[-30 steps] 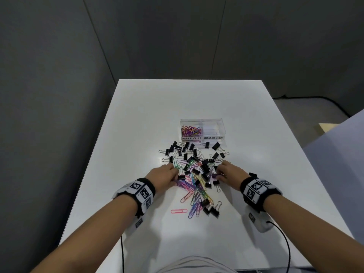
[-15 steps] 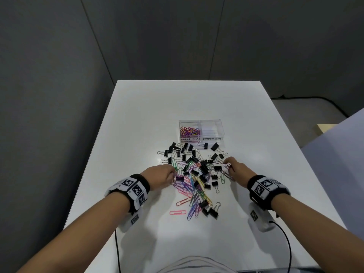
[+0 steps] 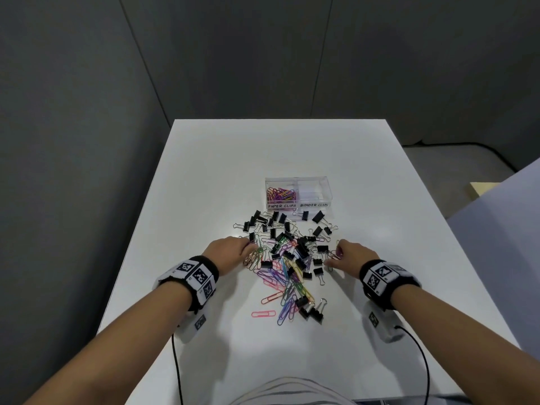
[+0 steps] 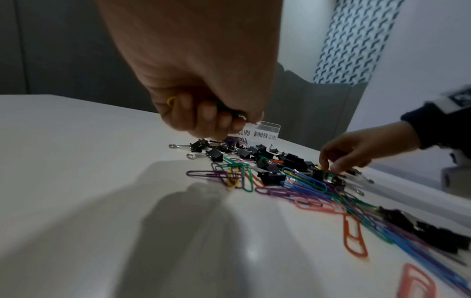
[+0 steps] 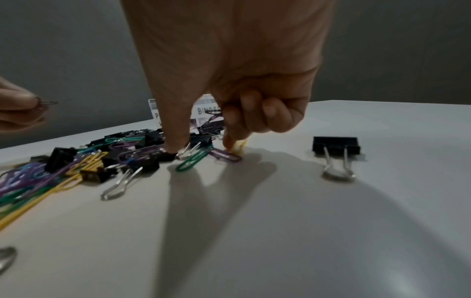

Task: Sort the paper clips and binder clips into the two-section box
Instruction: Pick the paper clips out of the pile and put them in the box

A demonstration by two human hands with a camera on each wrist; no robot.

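Note:
A clear two-section box [image 3: 298,182] stands beyond the pile; its left section, labelled PAPER CLIPS, holds coloured paper clips [image 3: 281,194], and the right section, labelled BINDER CLIPS, looks bare. Black binder clips [image 3: 302,248] and coloured paper clips [image 3: 287,290] lie mixed on the white table [image 3: 365,185]. My left hand [image 3: 245,252] is at the pile's left edge, fingers curled round a few paper clips [image 4: 171,100]. My right hand [image 3: 333,257] is at the pile's right edge; thumb and forefinger [image 5: 230,144] pinch down at a yellow paper clip [image 5: 239,147], and a purple clip [image 5: 213,118] shows in its curled fingers.
One binder clip [image 5: 336,145] lies apart to the right of my right hand. A pink paper clip [image 3: 263,314] sits alone near me. Cables [image 3: 175,361] run from both wrist units off the near edge. Grey walls stand behind and to the left.
My right hand has shifted from inside the pile to its right edge. The left hand has drawn slightly left and still holds its clips.

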